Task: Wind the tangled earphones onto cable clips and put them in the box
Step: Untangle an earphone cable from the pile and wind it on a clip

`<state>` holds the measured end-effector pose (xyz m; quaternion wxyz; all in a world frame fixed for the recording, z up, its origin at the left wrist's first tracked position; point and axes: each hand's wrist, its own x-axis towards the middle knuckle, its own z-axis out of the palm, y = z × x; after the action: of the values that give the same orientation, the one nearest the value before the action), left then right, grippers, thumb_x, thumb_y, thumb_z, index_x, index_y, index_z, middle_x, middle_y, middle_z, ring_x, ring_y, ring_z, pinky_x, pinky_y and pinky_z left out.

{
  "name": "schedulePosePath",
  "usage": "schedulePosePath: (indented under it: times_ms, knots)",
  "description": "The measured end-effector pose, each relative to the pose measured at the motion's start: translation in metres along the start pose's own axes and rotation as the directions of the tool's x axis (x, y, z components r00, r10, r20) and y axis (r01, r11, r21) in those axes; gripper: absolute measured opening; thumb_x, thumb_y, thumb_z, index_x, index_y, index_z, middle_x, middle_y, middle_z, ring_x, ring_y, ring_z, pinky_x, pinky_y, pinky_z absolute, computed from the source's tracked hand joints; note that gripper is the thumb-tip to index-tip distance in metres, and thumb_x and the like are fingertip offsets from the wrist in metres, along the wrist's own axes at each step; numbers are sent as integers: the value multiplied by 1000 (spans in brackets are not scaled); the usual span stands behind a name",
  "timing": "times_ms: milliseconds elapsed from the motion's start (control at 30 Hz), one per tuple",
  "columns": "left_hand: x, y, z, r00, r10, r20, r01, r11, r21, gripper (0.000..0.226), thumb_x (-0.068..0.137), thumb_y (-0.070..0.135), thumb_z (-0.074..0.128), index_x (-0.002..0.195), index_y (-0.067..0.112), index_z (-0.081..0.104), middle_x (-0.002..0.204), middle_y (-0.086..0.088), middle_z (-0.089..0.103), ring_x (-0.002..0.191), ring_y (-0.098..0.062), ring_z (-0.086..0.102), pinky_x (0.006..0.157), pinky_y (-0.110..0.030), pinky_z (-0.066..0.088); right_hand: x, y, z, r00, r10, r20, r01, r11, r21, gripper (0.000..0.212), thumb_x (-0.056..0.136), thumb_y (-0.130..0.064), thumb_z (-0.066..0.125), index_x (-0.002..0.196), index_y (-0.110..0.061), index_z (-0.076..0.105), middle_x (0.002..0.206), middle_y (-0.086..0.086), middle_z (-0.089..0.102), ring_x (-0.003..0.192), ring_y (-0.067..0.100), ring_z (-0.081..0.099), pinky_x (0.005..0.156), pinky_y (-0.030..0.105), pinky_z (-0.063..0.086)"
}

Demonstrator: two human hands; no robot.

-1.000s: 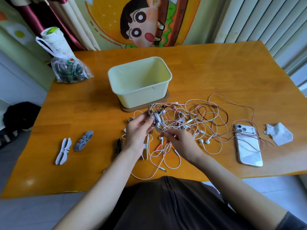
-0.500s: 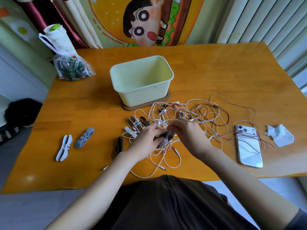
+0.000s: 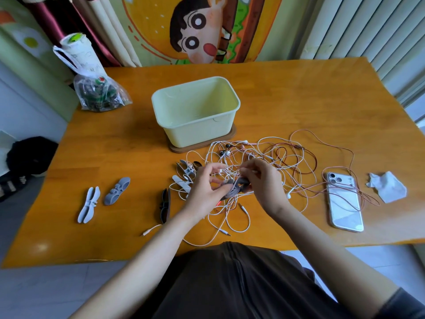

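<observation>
Works at the near middle of the wooden table (image 3: 310,100). Grips a dark grey cable clip (image 3: 236,188) in the left hand (image 3: 203,187), fingers curled round its left end. Closes the right hand (image 3: 264,183) on the clip's right end and on a strand of white cord, so both hands meet on the clip, just above the tangled earphones (image 3: 279,157). Has that tangle of white and reddish cords spread from under the hands to the right and far side, with reddish loops lying across a phone (image 3: 343,203). Has the pale green box (image 3: 195,116) standing open on a brown board (image 3: 232,134) just beyond the tangle. Has a dark clip (image 3: 165,206) just left of the left wrist and two pale spare clips (image 3: 116,191) well apart to the left. Has a crumpled tissue (image 3: 387,186) right of the phone and a plastic bag (image 3: 99,95) at the far left corner.
</observation>
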<state>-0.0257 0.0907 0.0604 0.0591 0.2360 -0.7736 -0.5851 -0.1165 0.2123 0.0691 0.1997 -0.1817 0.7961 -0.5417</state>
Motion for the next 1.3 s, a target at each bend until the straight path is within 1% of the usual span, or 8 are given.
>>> schedulePosePath:
  times_ms: [100,167,300,633,833,967,1167,1300]
  knots:
    - [2,-4,1,969,-245,-41,235,958,-165,38,86,22,69,118,20,50,124,-2,53,104,-16,60,81,-25,55,0,1,3,996,16,-89,-11,998,63,7,93,-2,53,91,-4,59,78,1,62,64,5,64,52,14,52]
    - [2,-4,2,900,-430,71,419,809,-412,35,88,19,66,120,8,54,113,-11,63,91,-22,67,73,-34,59,1,0,3,993,17,-119,-4,994,106,5,92,-3,55,91,-3,60,79,0,63,67,6,66,55,16,54]
    - [0,-3,-2,882,-431,190,452,662,-598,24,90,6,61,114,4,61,100,-15,67,79,-23,66,69,-33,59,1,1,1,995,20,-100,-6,990,142,4,91,-3,56,91,-3,61,79,1,64,66,1,66,55,17,54]
    - [-1,8,-19,906,-212,367,335,888,-315,31,92,7,58,119,22,58,106,-5,67,96,-17,66,91,-40,51,-2,-1,-3,999,36,8,-37,971,238,5,91,-6,58,89,-10,61,78,2,63,61,-1,62,50,15,49]
    - [-2,11,-24,856,-194,479,257,964,-69,32,96,11,54,109,41,55,100,1,62,97,-11,62,89,-29,51,1,-3,-11,999,-25,29,17,969,247,9,87,-4,60,86,-13,61,72,-2,65,62,2,61,60,16,51]
    - [-2,9,-25,880,-215,424,209,976,62,33,98,10,50,123,32,52,96,6,57,90,-4,57,72,-14,46,3,-7,-17,990,-116,76,102,981,162,13,83,-5,66,83,-16,59,72,-6,65,65,-1,62,63,14,49]
    - [-1,4,-27,897,-276,346,290,957,12,35,98,10,49,130,25,50,120,-12,58,110,-24,60,100,-46,48,2,-6,-19,984,-172,43,166,978,124,12,81,-9,68,84,-16,58,79,-2,65,73,3,63,67,17,50]
    - [-1,2,-26,901,-270,339,316,945,-88,34,97,8,51,121,32,51,122,-11,58,107,-24,64,100,-48,47,4,-3,-20,982,-184,38,180,979,95,11,81,-12,68,84,-16,58,80,-1,65,76,8,63,69,20,51]
